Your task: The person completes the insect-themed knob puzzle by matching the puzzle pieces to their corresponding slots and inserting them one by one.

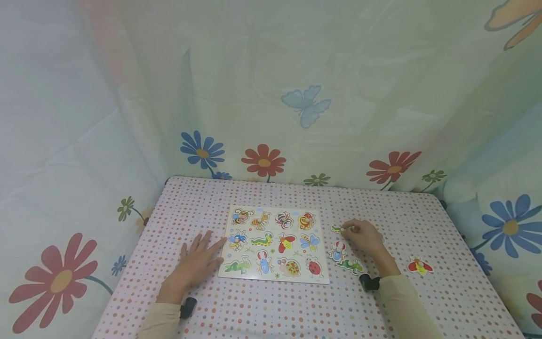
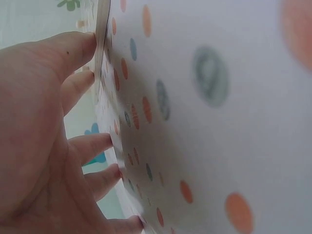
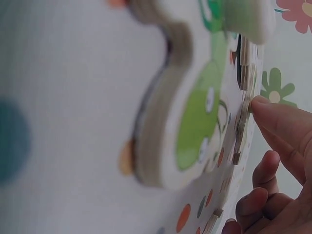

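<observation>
A flat puzzle board (image 1: 274,254) with printed insects lies on the table. My left hand (image 1: 196,263) rests at its left side, fingers spread; in the left wrist view, the thumb (image 2: 80,48) touches the board's edge. To the right of the board, my right hand (image 1: 365,237) pinches a small green caterpillar puzzle piece (image 1: 336,229), partly covered by the fingers. Just below that hand lie a blue and red beetle piece (image 1: 337,252) and a green grasshopper piece (image 1: 351,266). The grasshopper piece (image 3: 195,131) looms large and blurred in the right wrist view.
A red and yellow winged insect piece (image 1: 420,266) lies right of my right forearm. The dotted tablecloth (image 1: 199,306) covers the table. Behind the table's far edge hangs a curtain (image 1: 237,94) printed with flowers and butterflies.
</observation>
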Tool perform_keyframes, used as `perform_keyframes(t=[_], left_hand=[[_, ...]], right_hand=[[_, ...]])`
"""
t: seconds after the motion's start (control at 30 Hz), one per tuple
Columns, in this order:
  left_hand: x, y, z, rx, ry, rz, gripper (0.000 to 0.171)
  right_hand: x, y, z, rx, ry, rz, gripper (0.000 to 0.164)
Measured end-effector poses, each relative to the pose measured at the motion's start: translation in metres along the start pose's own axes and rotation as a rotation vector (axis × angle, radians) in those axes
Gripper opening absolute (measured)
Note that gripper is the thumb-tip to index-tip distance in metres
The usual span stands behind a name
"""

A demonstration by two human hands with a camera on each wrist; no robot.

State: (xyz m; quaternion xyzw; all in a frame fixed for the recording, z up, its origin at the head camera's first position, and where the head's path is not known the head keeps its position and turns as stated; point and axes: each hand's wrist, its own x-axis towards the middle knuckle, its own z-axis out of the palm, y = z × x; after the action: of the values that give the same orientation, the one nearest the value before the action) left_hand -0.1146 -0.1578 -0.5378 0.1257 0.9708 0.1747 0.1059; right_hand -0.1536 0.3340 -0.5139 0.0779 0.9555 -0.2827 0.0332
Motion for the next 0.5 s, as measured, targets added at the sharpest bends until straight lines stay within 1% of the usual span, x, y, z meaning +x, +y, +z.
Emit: perform_keyframes(t=[0.37, 0.5], left_hand=[[0.0003, 0.0009, -0.0013, -0.008, -0.004, 0.000, 0.058], [0.0005, 0.0015, -0.0019, -0.012, -0.006, 0.001, 0.058]], right_hand=[[0.0002, 0.0011, 0.0004, -0.011, 0.006, -0.027, 0.025], [0.0004, -0.0003, 0.0016, 0.001, 0.001, -0.011, 0.026]])
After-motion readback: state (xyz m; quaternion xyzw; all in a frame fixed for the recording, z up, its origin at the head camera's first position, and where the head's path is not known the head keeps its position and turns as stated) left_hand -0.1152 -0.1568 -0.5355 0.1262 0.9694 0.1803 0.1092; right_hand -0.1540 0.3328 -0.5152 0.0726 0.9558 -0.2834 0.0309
